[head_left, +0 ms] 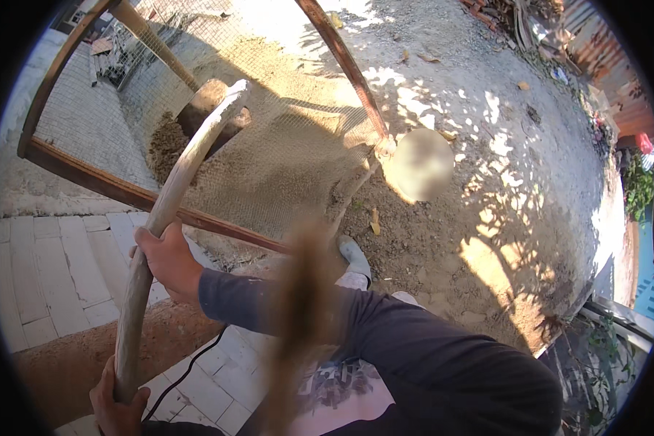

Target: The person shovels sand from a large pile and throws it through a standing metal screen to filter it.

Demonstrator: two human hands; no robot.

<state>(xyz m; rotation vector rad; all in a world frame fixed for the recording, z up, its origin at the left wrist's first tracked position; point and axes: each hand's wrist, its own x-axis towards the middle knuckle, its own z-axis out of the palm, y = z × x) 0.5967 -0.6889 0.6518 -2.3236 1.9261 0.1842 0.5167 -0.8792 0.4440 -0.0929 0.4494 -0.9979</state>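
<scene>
Head view: right hand and left hand both clasp a wooden-handled tool
The right wraps mid-handle, the left its near end; the tool slants across a wood-framed mesh screen, its far end near brown soil

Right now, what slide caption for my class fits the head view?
Left hand and right hand gripping a long wooden handle, with a framed mesh screen and loose soil ahead.

Place: an outdoor yard, which looks like a small work site
Ground: bare, sandy earth with sunlight and leaf shadows
Paving: pale slabs
Equipment: wood-framed wire screen
Border: rusty corrugated sheets, green plants
</scene>
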